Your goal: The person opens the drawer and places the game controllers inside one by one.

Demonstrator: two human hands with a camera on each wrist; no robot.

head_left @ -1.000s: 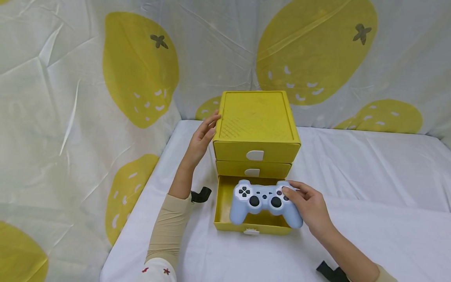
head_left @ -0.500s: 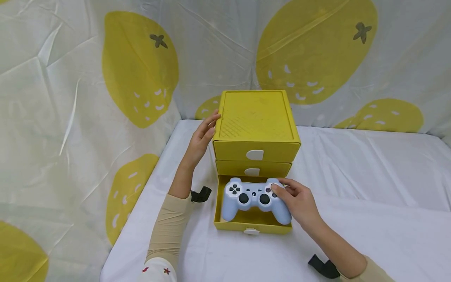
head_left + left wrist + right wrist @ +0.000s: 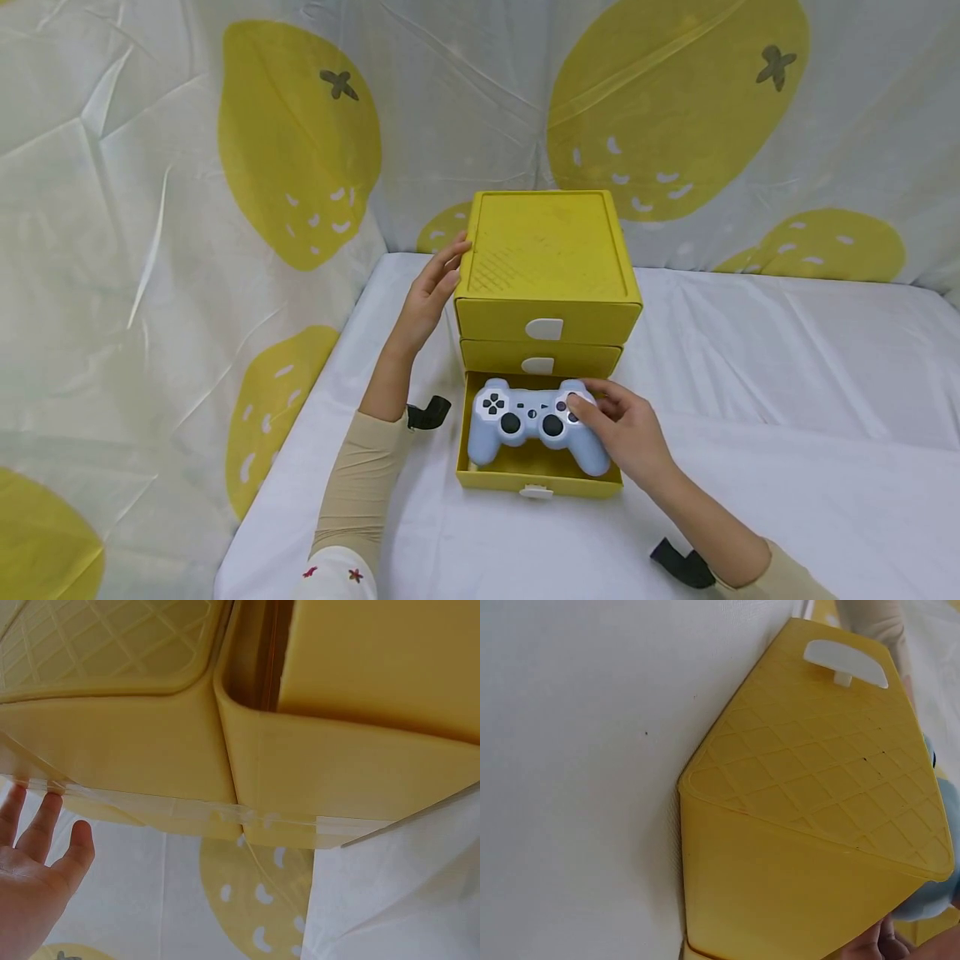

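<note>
A pale blue game controller [image 3: 531, 427] with two black thumbsticks is over the pulled-out bottom drawer [image 3: 491, 481] of a yellow drawer cabinet [image 3: 551, 242]. My right hand [image 3: 630, 429] pinches its right end, thumb on the face buttons. The right wrist view shows the drawer's lattice front [image 3: 810, 757], with the controller [image 3: 928, 901] partly hidden behind it. My left hand [image 3: 426, 304] rests its fingertips on the cabinet's left side. In the left wrist view, the fingers of that hand [image 3: 34, 877] extend up to the cabinet wall near a strip of clear tape [image 3: 165, 806].
The two upper drawers, with white tabs [image 3: 543, 329], are pushed in. A white cloth [image 3: 772, 367] covers the surface beneath. Behind and to the left hangs a lemon-print sheet [image 3: 465, 100]. Black straps [image 3: 682, 565] stick out near both wrists.
My right hand has carried the controller leftward, from overlapping the drawer's right edge to within its outline. My left hand has stayed on the cabinet's side.
</note>
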